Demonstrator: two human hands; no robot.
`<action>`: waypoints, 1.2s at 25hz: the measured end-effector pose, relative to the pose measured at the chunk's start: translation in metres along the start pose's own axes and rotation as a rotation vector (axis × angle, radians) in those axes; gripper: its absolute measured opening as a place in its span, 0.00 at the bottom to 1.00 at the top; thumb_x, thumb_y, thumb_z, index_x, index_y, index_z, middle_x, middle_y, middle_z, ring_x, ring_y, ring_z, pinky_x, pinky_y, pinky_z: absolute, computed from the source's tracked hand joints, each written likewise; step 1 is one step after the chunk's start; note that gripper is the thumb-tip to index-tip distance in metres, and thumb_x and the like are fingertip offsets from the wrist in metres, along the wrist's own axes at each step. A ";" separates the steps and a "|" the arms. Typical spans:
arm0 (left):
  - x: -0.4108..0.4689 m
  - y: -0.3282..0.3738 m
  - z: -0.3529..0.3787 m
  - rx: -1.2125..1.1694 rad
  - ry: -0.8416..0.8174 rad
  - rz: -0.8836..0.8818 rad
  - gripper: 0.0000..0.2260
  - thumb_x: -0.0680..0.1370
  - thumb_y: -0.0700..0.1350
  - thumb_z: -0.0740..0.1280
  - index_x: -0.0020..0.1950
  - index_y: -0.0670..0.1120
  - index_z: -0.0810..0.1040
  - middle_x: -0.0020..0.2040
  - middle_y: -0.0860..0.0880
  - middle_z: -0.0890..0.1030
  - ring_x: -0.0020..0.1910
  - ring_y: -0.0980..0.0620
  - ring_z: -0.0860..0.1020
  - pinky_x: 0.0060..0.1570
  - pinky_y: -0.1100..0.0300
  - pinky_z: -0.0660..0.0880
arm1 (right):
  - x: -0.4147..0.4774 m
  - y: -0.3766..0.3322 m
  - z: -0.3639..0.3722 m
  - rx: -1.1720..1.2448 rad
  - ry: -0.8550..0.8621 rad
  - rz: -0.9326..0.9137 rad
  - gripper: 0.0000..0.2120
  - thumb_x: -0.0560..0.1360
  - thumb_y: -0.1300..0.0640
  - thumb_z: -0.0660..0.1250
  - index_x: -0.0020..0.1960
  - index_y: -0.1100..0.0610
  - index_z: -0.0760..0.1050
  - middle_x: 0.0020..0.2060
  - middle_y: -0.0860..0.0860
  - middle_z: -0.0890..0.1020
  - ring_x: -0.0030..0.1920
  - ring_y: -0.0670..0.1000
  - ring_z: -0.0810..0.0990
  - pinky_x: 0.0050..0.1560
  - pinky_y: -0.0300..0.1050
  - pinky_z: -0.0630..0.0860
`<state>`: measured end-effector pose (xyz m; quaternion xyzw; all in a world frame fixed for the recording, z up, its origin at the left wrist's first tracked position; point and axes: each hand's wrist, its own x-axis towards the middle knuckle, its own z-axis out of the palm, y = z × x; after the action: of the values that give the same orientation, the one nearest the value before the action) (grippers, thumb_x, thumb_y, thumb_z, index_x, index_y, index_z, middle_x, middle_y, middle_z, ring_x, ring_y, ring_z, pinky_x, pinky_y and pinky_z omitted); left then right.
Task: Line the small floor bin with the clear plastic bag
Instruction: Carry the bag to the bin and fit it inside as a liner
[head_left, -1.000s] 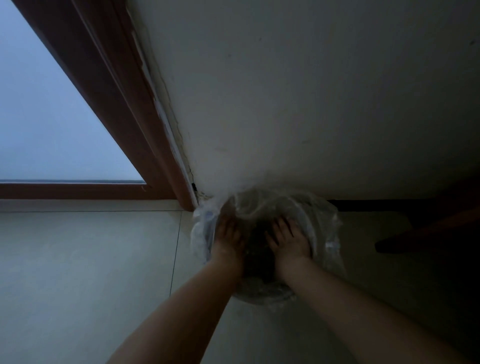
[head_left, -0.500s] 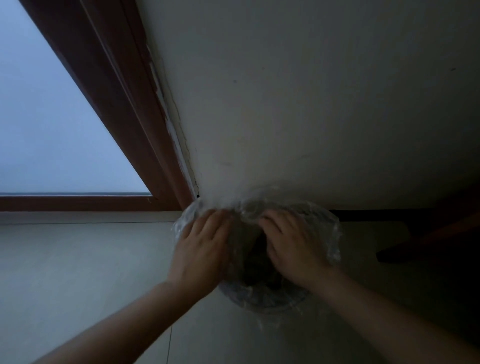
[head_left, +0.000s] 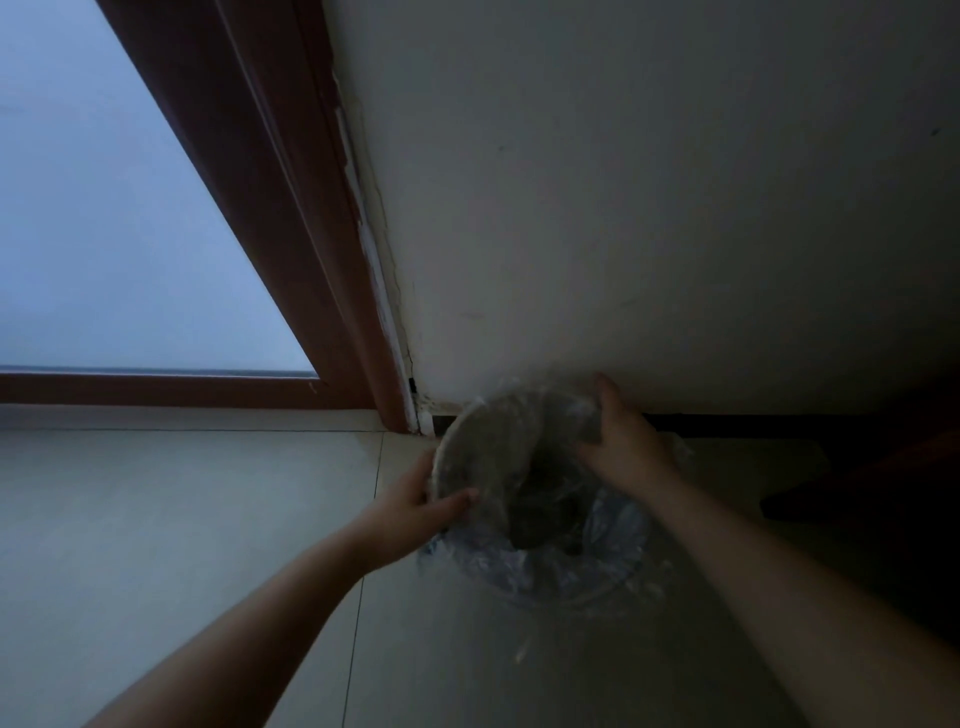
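Here the room is dim, and the small bin (head_left: 488, 457) stands on the tiled floor (head_left: 182, 519) close to the white wall (head_left: 623, 208), just beside the foot of the brown door frame (head_left: 291, 234). The bin looks tilted, with its round mouth turned toward the camera and a little to the left, so that the pale inner side is visible. The clear plastic bag (head_left: 597, 545) is over the bin: its wrinkled film hangs around the lower and right part of the rim and spreads onto the floor below it. Inside, the bag goes down into a dark hollow, and I cannot tell how deep it reaches.

The left hand (head_left: 415, 506) is closed around the left edge of the bin, the thumb lying over the rim on the inner side and the other fingers hidden behind the outside wall. The right hand (head_left: 621, 439) is at the far right part of the rim, near the wall, with the fingers curled down onto the plastic film there; it seems to pinch the bag, but the light is too poor to be sure how firm the hold is. Both forearms come in bare from the lower edge of the view. To the left of the frame there is a pale frosted glass panel (head_left: 104, 208).
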<state>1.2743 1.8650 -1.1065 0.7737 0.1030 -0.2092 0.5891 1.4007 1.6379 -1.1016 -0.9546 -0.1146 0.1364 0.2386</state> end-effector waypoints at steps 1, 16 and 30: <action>-0.003 -0.001 0.001 0.028 0.082 -0.004 0.30 0.68 0.66 0.66 0.67 0.60 0.63 0.68 0.48 0.72 0.60 0.50 0.75 0.57 0.50 0.78 | -0.003 0.000 -0.002 0.025 0.049 -0.031 0.40 0.70 0.50 0.71 0.74 0.59 0.53 0.70 0.61 0.67 0.68 0.59 0.68 0.67 0.51 0.68; -0.018 -0.010 -0.017 1.124 0.146 0.552 0.28 0.69 0.73 0.56 0.64 0.61 0.74 0.76 0.51 0.59 0.75 0.46 0.53 0.70 0.43 0.54 | -0.091 0.059 -0.002 -0.487 0.007 -0.607 0.37 0.65 0.39 0.70 0.70 0.51 0.67 0.68 0.50 0.74 0.70 0.54 0.66 0.69 0.50 0.60; -0.029 -0.008 -0.019 0.868 0.290 0.657 0.37 0.72 0.70 0.56 0.76 0.56 0.52 0.78 0.54 0.55 0.76 0.51 0.55 0.69 0.44 0.62 | -0.091 0.068 -0.019 0.187 0.033 -0.278 0.55 0.57 0.22 0.62 0.74 0.45 0.45 0.76 0.49 0.51 0.76 0.47 0.51 0.74 0.43 0.53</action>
<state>1.2496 1.8880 -1.0961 0.9574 -0.1587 0.0706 0.2308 1.3325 1.5451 -1.0997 -0.9053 -0.2283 0.0967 0.3449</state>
